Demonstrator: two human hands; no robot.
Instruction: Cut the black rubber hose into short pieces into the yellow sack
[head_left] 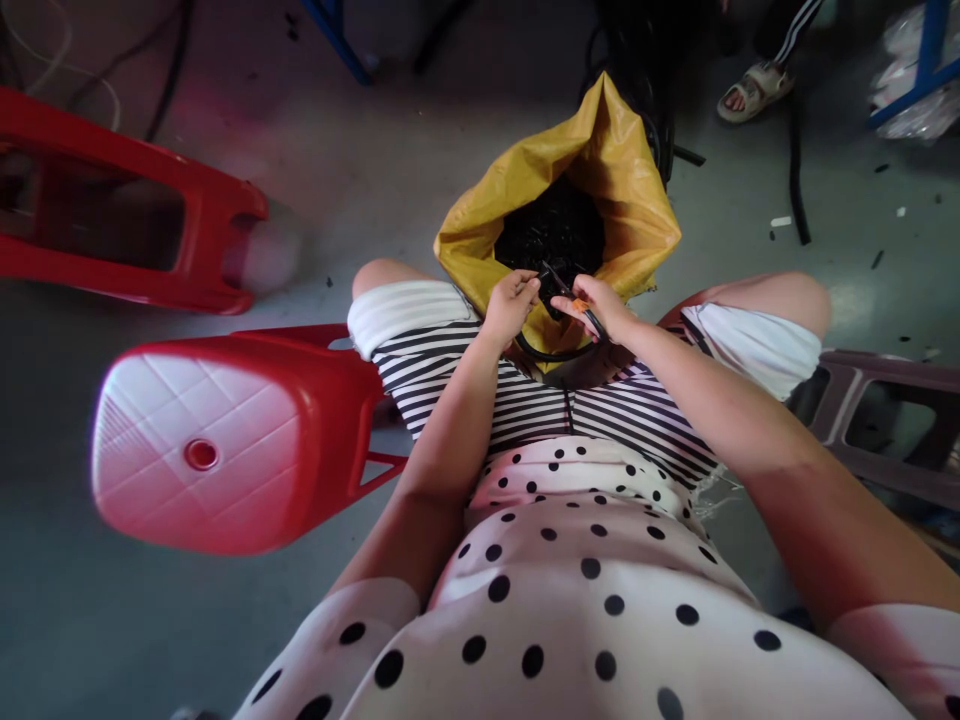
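Observation:
Between my knees stands an open yellow sack [637,220] with a heap of small black pieces [551,225] inside. My left hand [514,303] is closed in a pinch at the sack's near rim, on a small black piece whose shape is hard to make out. Just right of it, my right hand [596,305] grips scissors [592,320] with dark handles and an orange part. Their blades point up and left, close to my left fingertips, over the sack's mouth. A black strip curves below both hands along the near rim.
A red stool [199,450] stands at the left, with another red stool [217,230] beyond it. A brownish stool [892,420] is at the right. Black tubing lies behind the sack. Another person's sandalled foot [754,92] is at the upper right.

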